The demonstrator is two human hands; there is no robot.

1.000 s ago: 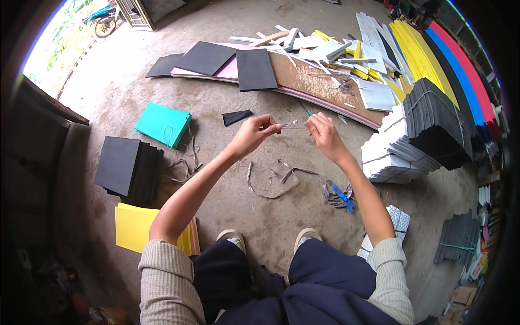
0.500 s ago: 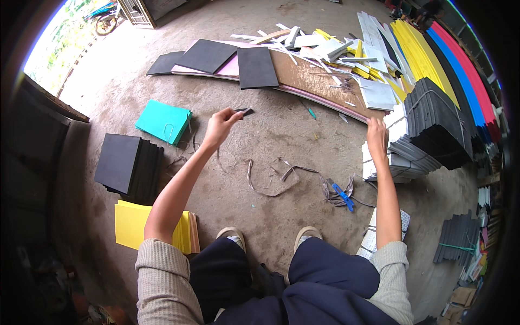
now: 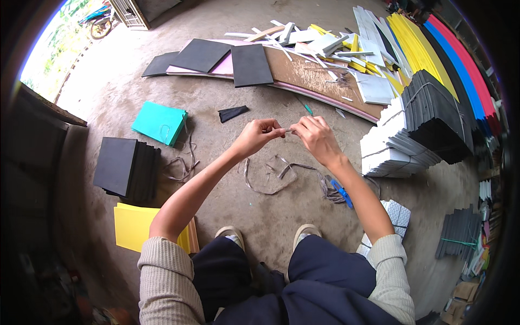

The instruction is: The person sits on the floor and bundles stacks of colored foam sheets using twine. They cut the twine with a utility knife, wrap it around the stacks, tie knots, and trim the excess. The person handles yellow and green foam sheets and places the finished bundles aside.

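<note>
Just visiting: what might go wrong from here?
The thin pale strip might slip, since the left hand and right hand only pinch it. If the person steps forward, a shoe could catch the loose strip or tread on the blue tool.

Parked motorbike (image 3: 99, 25), slatted gate (image 3: 129, 13), white and yellow offcuts (image 3: 334, 46) on brown board (image 3: 290, 69)

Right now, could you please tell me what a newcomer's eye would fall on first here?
Probably the left hand and right hand, pinching a small thin piece near the centre. After them, the turquoise stack at left and the long pink sheets at upper right stand out.
</note>
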